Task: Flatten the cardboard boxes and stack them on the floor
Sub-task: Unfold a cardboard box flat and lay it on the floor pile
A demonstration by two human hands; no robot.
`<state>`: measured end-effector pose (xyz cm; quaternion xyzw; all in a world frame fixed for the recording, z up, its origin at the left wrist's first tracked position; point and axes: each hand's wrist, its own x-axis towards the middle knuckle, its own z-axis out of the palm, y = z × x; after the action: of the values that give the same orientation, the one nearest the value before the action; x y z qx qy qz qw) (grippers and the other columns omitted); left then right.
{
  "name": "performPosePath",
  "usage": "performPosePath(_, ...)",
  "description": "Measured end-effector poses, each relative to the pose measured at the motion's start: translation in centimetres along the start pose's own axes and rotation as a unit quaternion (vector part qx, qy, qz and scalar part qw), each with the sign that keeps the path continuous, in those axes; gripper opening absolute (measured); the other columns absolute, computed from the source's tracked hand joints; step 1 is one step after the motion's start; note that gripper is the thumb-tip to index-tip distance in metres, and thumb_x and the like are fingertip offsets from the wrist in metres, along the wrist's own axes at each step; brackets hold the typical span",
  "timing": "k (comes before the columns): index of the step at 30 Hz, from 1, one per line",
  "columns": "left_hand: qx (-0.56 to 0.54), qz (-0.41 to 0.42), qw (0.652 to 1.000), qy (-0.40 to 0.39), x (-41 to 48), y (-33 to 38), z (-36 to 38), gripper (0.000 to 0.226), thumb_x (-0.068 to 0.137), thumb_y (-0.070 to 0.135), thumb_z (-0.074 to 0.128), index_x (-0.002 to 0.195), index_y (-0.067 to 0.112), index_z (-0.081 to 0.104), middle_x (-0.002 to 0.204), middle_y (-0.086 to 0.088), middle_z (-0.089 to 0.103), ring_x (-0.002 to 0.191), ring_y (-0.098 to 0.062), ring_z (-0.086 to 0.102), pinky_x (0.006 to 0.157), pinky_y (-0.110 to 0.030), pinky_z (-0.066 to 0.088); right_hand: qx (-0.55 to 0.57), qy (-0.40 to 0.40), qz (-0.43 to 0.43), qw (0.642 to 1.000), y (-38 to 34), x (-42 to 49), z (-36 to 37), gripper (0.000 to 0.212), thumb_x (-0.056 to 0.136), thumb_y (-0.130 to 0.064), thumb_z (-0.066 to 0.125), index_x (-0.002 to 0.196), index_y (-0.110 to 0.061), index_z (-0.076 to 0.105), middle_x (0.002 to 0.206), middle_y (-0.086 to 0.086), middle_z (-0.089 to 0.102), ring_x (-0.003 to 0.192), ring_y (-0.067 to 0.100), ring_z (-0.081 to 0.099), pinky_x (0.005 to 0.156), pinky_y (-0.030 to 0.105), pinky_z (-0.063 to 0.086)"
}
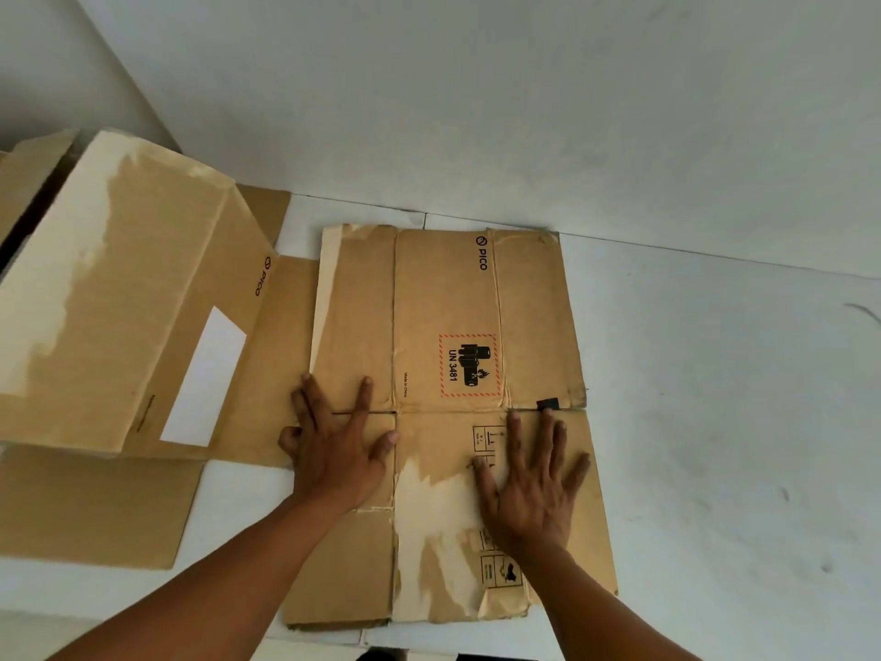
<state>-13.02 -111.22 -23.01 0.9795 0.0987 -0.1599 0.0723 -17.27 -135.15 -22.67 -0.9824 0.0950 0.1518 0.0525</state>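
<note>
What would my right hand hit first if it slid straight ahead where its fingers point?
Your right hand, flat on the flattened brown cardboard box, would likely first reach the small black patch just past its fingertips. Beyond that is bare cardboard up to the white wall.

Soft, even daylight; faint shadows, wide-angle bending and blur at edges

Bare forearms [229, 560], left hand [336, 453], right hand [534, 489]

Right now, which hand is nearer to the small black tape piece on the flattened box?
The right hand: its fingertips reach just below the black tape piece. The left hand presses the flattened box far to the tape's left.
</note>
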Motion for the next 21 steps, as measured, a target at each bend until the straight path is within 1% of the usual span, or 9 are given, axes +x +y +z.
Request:
performPosePath(2, -0.009, -0.017, 1.000, -0.009, 0.1, 0.1, -0.7, 0.082, 0.080, 0.081, 0.038, 0.149, 0.054, 0.005, 0.159, -0.020, -0.016, 0.146, -0.042, -0.005, 0.104, -0.058, 0.025, -0.001, -0.012, 0.003, 1.000, -0.1, 0.0, 0.0, 0.082, 0.088, -0.079, 0.003, 0.152, -0.035, -0.022, 0.159, 0.004, -0.035, 0.147, 0.026, -0.032, 0.118, 0.061, -0.010)
performPosePath(5, -0.093, -0.064, 0.994, -0.003, 0.8, 0.5, -2.6, 0.091, 0.066, 0.076, 0.066, 0.144, 0.052, 0.026, 0.154, -0.011, 0.008, 0.142, -0.037, 0.010, 0.102, -0.058, 0.033, 0.000, -0.024, 0.003, 1.000, -0.1, -0.1, -0.2, 0.082, 0.087, -0.080, 0.001, 0.151, -0.035, -0.025, 0.158, 0.004, -0.038, 0.146, 0.026, -0.034, 0.118, 0.061, -0.012)
performPosePath(7, -0.174, -0.118, 0.977, 0.018, 1.5, 0.3, -3.8, 0.105, 0.061, 0.069, 0.077, 0.147, 0.039, 0.026, 0.149, -0.009, 0.024, 0.138, -0.035, 0.024, 0.099, -0.058, 0.038, 0.001, -0.034, 0.001, 0.999, -0.1, -0.1, -0.5, 0.082, 0.087, -0.080, 0.000, 0.149, -0.036, -0.029, 0.156, 0.003, -0.041, 0.144, 0.025, -0.036, 0.117, 0.061, -0.012)
performPosePath(10, -0.320, -0.207, 0.924, 0.021, 2.9, -0.6, -5.0, 0.111, 0.062, 0.062, 0.082, 0.149, 0.018, 0.029, 0.142, -0.015, 0.045, 0.127, -0.037, 0.047, 0.097, -0.051, 0.046, 0.002, -0.050, -0.003, 0.999, 0.1, 0.0, -0.9, 0.082, 0.085, -0.082, -0.001, 0.150, -0.039, -0.027, 0.157, 0.003, -0.039, 0.145, 0.025, -0.035, 0.118, 0.059, -0.012)
performPosePath(12, -0.368, -0.210, 0.905, 0.019, 3.4, -1.1, -5.4, 0.088, 0.069, 0.058, 0.080, 0.136, 0.011, 0.047, 0.129, -0.014, 0.059, 0.115, -0.035, 0.058, 0.091, -0.044, 0.050, 0.009, -0.048, -0.008, 0.999, 0.4, 0.1, -1.6, 0.079, 0.086, -0.082, 0.002, 0.153, -0.043, -0.015, 0.163, 0.001, -0.025, 0.150, 0.025, -0.023, 0.120, 0.055, -0.006)
performPosePath(13, -0.378, -0.199, 0.904, 0.028, 3.3, -1.3, -5.5, 0.073, 0.072, 0.054, 0.079, 0.126, 0.011, 0.054, 0.122, -0.012, 0.063, 0.107, -0.033, 0.060, 0.087, -0.041, 0.051, 0.021, -0.042, -0.007, 0.999, 0.6, 0.3, -2.0, 0.074, 0.089, -0.079, 0.006, 0.154, -0.044, -0.004, 0.165, -0.001, -0.012, 0.153, 0.024, -0.010, 0.120, 0.053, 0.001)
performPosePath(16, -0.407, -0.168, 0.895, 0.067, 2.6, -1.2, -6.0, 0.044, 0.083, 0.039, 0.075, 0.114, 0.014, 0.056, 0.110, -0.009, 0.065, 0.091, -0.028, 0.058, 0.079, -0.038, 0.049, 0.119, -0.005, 0.040, 0.992, 1.6, 1.6, -3.7, 0.057, 0.095, -0.067, 0.025, 0.143, -0.037, 0.029, 0.154, -0.006, 0.029, 0.142, 0.020, 0.028, 0.111, 0.050, 0.028)
performPosePath(18, -0.417, -0.147, 0.892, 0.091, 2.2, -1.1, -6.4, 0.035, 0.086, 0.031, 0.073, 0.112, 0.014, 0.058, 0.106, -0.009, 0.066, 0.089, -0.028, 0.058, 0.079, -0.039, 0.049, 0.220, 0.006, 0.094, 0.971, 2.3, 2.9, -4.9, 0.055, 0.096, -0.062, 0.037, 0.142, -0.030, 0.034, 0.147, -0.002, 0.041, 0.134, 0.024, 0.040, 0.107, 0.053, 0.035)
performPosePath(21, -0.444, -0.110, 0.881, 0.118, 1.2, -0.8, -7.4, 0.028, 0.086, 0.025, 0.072, 0.108, 0.014, 0.059, 0.099, -0.007, 0.064, 0.086, -0.027, 0.058, 0.073, -0.035, 0.045, 0.330, 0.007, 0.183, 0.926, 4.3, 4.3, -6.1, 0.076, 0.092, -0.064, 0.047, 0.151, -0.022, 0.023, 0.151, 0.010, 0.037, 0.137, 0.034, 0.038, 0.109, 0.056, 0.036)
